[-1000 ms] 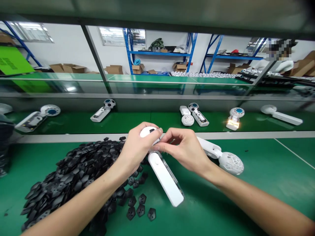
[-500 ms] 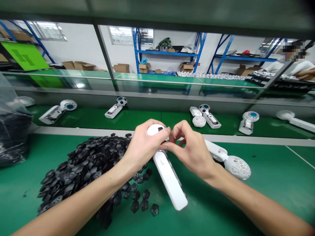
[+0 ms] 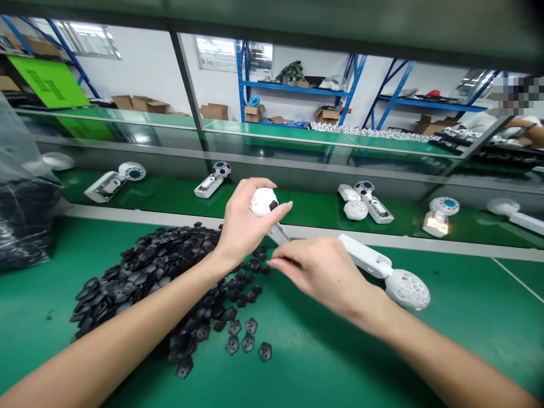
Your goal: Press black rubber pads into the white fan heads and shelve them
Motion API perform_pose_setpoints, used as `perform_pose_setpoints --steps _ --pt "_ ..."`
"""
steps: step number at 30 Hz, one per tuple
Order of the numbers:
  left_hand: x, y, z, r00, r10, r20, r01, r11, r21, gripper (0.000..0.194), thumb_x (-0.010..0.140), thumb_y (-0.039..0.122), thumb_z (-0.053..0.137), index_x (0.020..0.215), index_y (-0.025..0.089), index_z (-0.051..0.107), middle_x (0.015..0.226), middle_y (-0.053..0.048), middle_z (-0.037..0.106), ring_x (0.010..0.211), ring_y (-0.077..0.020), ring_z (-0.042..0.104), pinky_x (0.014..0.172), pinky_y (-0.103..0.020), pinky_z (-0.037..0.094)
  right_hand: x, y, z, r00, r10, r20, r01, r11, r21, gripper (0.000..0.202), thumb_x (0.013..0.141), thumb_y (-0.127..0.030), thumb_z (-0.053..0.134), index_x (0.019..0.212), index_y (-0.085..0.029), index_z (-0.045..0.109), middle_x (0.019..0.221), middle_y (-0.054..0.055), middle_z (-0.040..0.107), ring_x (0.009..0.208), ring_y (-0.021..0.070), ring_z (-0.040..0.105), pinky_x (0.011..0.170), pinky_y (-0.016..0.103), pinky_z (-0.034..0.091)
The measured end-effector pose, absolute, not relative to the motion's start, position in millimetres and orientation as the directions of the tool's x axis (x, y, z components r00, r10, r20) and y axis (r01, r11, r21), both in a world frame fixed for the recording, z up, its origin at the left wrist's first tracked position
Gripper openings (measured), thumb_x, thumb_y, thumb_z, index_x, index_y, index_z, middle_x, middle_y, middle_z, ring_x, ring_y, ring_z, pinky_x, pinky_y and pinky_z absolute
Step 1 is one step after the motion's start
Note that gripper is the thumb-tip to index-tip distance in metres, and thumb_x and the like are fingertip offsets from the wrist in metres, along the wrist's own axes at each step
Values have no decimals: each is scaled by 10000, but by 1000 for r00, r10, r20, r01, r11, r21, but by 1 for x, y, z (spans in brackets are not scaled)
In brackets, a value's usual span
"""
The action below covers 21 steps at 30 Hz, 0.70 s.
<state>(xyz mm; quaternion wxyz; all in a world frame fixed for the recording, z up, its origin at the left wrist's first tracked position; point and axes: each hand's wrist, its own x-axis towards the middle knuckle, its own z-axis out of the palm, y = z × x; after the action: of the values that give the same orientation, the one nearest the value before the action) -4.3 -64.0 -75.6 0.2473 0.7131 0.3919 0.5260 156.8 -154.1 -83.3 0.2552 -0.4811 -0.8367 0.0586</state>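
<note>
At eleven o'clock from our right hand (image 3: 327,272), our left hand (image 3: 240,226) grips the ball-headed piece (image 3: 261,200), its handle (image 3: 279,234) slanting toward five; whether our right's bunched fingers pinch anything, we cannot tell.

Your green tabletop (image 3: 297,351) sits under a heap of black pentagon pieces (image 3: 148,277). The round head (image 3: 263,202) at your left hand (image 3: 246,221) is white with black patches; the unit on your right (image 3: 408,289) is plain white with a web-like lattice. Behind, you have blue shelving (image 3: 297,88) and a lime-green panel (image 3: 50,82).
</note>
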Motion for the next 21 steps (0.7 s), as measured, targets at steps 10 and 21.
perform_pose_setpoints --steps 10,21 --pt "-4 -66 -65 226 906 358 136 -393 909 359 950 567 696 980 210 682 875 -31 701 761 -186 640 654 -274 499 148 -138 -122 -689 718 102 725 685 73 165 1076 -129 605 1128 -132 761 1114 107 792 1016 275 722 764 382 490" --pt "-11 -54 -67 345 926 153 -91 -129 987 391 822 500 828 1012 173 728 941 -62 759 854 -200 687 740 -274 513 151 -130 -122 -720 681 135 686 728 -14 145 1055 -111 637 1007 -141 771 1001 100 776 923 229 711 806 351 500"
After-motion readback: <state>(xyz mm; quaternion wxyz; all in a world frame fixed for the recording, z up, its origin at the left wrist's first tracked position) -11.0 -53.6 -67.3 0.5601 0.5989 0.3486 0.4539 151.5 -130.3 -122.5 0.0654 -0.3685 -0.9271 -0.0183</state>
